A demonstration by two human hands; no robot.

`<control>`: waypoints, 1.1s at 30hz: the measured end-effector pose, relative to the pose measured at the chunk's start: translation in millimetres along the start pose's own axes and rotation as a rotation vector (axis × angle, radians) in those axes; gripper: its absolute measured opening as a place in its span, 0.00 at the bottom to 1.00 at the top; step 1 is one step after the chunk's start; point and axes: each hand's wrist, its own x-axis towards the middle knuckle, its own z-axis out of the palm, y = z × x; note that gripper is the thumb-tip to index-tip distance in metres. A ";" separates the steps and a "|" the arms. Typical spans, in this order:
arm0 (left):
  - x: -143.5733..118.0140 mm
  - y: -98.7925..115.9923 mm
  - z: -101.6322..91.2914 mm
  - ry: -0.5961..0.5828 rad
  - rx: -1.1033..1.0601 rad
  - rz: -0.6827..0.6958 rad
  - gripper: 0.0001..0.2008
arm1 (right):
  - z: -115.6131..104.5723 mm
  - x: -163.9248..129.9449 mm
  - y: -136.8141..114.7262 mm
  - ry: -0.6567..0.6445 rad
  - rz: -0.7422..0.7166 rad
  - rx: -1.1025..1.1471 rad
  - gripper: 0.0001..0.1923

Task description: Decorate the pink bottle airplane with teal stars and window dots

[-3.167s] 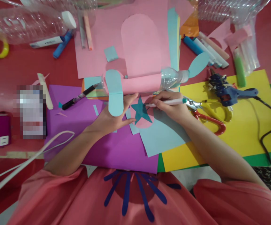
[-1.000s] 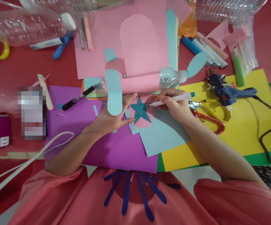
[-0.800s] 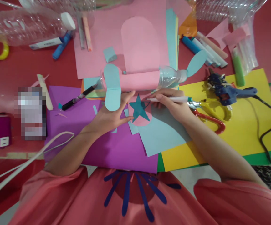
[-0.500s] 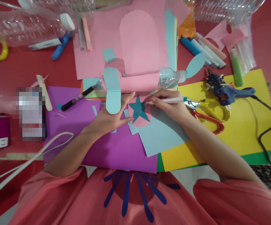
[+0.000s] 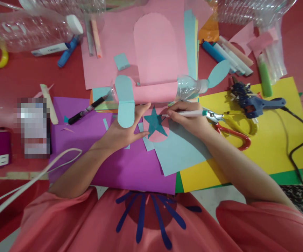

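Note:
My right hand [image 5: 189, 119] grips a white marker [image 5: 192, 113] with a teal end. Its tip touches the right side of a teal star [image 5: 155, 122] on the rounded end of a pink paper [image 5: 160, 138]. At the star's left, my left hand [image 5: 126, 131] lies with thumb and index finger spread, touching the pink paper and holding nothing. Just above both hands lies a clear bottle [image 5: 187, 86] wrapped in pink paper, a leaf-shaped piece [image 5: 219, 72] at its neck. A light-blue rounded strip [image 5: 126, 113] hangs from it over my left hand.
Yellow-and-red-handled scissors [image 5: 235, 129] and a blue glue gun [image 5: 256, 106] with a cord lie at the right. A black pen [image 5: 88, 109] and a phone [image 5: 36, 127] are at the left. Large clear bottles [image 5: 30, 29] and several markers [image 5: 230, 57] lie toward the back.
Hardly anything differs. The marker in my right hand has tilted slightly and its back end sits a little lower and further left; my left hand stays in place.

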 end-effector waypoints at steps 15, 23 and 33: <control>-0.2 -1.0 1.1 0.010 0.004 0.015 0.43 | -1.8 0.6 3.0 -0.004 0.050 0.082 0.08; 0.2 -0.3 0.8 -0.019 -0.011 -0.012 0.44 | 0.7 -0.1 0.2 0.022 0.004 0.000 0.09; -0.1 -0.4 0.9 -0.010 -0.017 -0.006 0.43 | -1.3 -0.3 1.3 -0.002 0.024 0.025 0.09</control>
